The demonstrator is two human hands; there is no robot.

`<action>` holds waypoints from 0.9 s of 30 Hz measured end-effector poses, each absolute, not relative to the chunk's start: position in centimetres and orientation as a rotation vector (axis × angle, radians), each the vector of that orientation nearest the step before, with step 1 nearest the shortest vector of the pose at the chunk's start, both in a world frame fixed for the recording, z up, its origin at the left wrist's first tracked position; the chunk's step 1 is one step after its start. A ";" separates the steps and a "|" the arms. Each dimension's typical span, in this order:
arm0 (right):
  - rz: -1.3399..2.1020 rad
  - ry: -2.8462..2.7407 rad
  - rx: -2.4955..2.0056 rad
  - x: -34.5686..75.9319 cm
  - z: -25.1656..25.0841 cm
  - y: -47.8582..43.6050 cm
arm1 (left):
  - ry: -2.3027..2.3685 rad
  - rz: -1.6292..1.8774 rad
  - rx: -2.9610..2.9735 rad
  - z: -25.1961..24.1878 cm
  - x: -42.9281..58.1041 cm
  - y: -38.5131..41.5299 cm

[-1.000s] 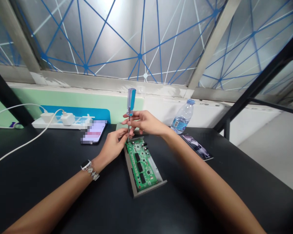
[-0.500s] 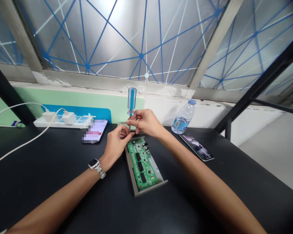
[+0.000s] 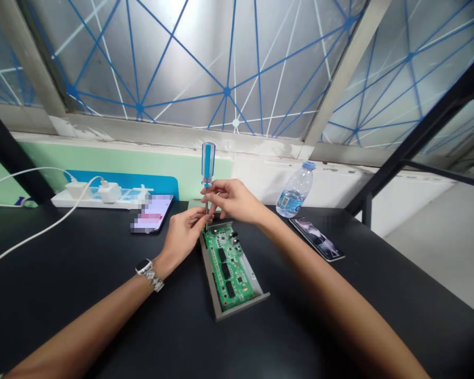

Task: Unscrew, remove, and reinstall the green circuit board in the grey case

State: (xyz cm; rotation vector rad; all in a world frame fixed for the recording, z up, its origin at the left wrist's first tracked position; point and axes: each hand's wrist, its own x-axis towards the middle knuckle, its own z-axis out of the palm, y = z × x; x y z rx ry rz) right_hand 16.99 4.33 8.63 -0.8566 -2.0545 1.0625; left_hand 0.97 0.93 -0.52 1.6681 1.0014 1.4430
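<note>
A green circuit board (image 3: pixel 228 264) lies in a grey metal tray (image 3: pixel 240 307) on the black table. A screwdriver with a clear blue handle (image 3: pixel 208 163) stands upright over the board's far left corner. My right hand (image 3: pixel 234 200) is closed round the screwdriver just below the handle. My left hand (image 3: pixel 183 236) rests beside the tray's far left corner, its fingertips pinched on the lower shaft near the tip. A watch sits on my left wrist.
A phone with a lit screen (image 3: pixel 151 213) lies left of the board. Behind it is a white power strip (image 3: pixel 98 195) with chargers and cables. A water bottle (image 3: pixel 296 190) and a dark phone (image 3: pixel 317 238) are to the right. The table's edge runs at right.
The screwdriver has stayed upright over the same corner, shifting slightly left. My left hand slid a little back toward me along the tray. The fingers of my right hand have shifted on the shaft.
</note>
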 end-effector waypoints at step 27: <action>1.123 -1.852 -0.678 17.3 8.8 5.0 | 1.005 1.331 1.739 -0.1 0.9 0.9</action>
